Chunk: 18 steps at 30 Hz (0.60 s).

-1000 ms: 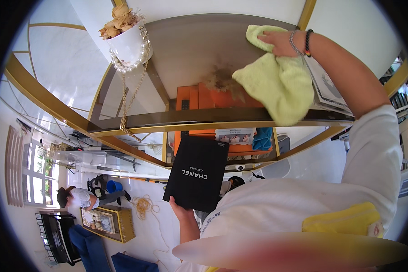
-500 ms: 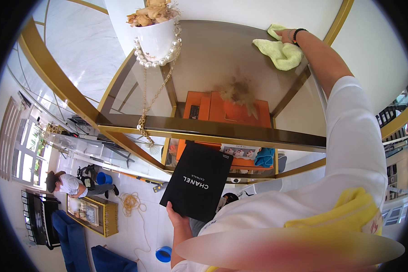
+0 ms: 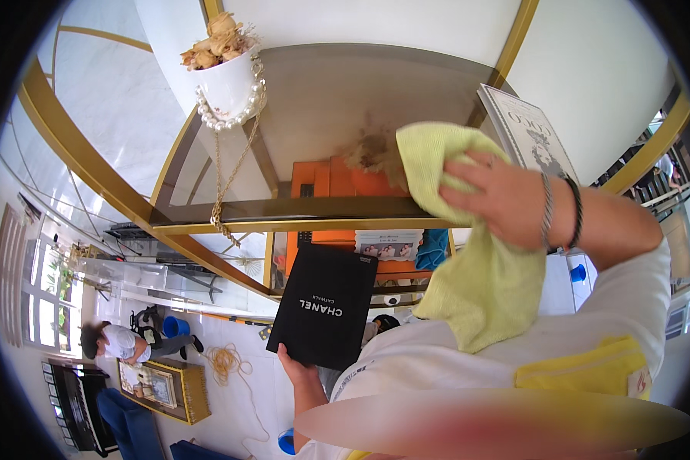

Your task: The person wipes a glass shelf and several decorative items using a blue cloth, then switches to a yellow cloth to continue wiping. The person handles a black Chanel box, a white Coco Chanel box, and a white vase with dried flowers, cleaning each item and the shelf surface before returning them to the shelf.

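Here, we have the yellow-green cloth (image 3: 487,295) in front of the shelf's right part, its upper end folded up across the front edge and its lower end hanging loose near our shirt. Our right hand (image 3: 494,195) grips it, fingers curled over the bunched fabric; we cannot tell whether the cloth touches the glass shelf (image 3: 322,92). Our left hand (image 3: 300,372) pinches the lower corner of a black book (image 3: 323,307), thumb on the cover, its other fingers hidden beneath; the book is below the shelf's front edge. On the shelf we see a white book (image 3: 533,130) at the right and, at the left, a white pot (image 3: 230,84) of dried flowers (image 3: 216,46), with a pearl strand (image 3: 222,123) around it. Through the glass we make out orange boxes (image 3: 326,180) lower down. Well apart, at the lower left, another person (image 3: 123,341) is beside a gold-sided table (image 3: 199,392), near a blue bucket (image 3: 176,326).
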Available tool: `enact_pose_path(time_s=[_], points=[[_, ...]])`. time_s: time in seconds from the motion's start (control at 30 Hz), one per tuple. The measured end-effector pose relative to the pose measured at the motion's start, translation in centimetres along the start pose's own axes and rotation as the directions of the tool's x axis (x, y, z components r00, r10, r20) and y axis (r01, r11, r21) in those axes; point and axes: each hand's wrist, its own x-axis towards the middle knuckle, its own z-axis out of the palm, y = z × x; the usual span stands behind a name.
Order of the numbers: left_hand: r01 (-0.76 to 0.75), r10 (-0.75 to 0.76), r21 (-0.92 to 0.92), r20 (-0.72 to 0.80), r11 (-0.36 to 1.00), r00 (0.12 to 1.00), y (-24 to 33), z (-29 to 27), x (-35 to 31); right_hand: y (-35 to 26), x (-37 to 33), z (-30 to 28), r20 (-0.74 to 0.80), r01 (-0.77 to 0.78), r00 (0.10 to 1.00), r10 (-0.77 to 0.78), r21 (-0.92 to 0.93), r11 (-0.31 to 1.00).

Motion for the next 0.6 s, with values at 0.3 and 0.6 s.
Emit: enact_pose_path(time_s=[0.3,0.6], points=[[0.021,-0.021,0.004,-0.015,1.0,1.0,0.0,0.0,0.0,6.7,3.3,-0.7,0.14,-0.194,0.975,0.175,0.138,0.971],[0.036,-0.04,-0.059,-0.068,0.998,0.997,0.2,0.3,-0.1,21.2,16.1,-0.7,0.2,-0.52,0.834,0.514,-0.025,0.854]])
